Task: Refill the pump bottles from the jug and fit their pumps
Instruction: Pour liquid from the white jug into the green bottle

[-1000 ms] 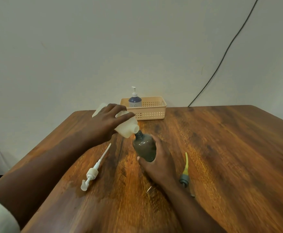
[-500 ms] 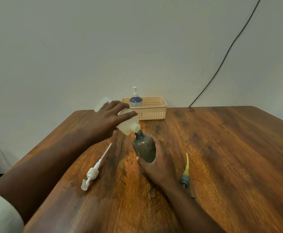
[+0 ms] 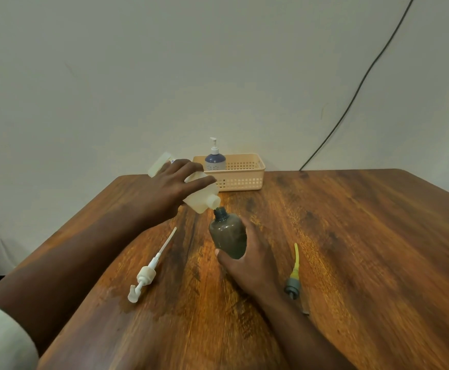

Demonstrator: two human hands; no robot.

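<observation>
A left hand (image 3: 168, 190) grips one tilted jug (image 3: 199, 200) over one dark bottle (image 3: 228, 235), clasped by the right hand (image 3: 252, 259). Two loose pumps flank the bottle: white (image 3: 146, 276) left, grey-yellow (image 3: 293, 279) right. Behind, one basket (image 3: 240, 177) holds one blue bottle (image 3: 215, 161).

A black cable (image 3: 356, 86) runs down the wall (image 3: 164, 76).

Since the earlier frames, the left hand (image 3: 170, 193) has raised the base of the translucent white plastic jug (image 3: 199, 200), increasing its tilt. The jug spout now sits directly at the open neck of the dark grey plastic bottle (image 3: 227, 235).
</observation>
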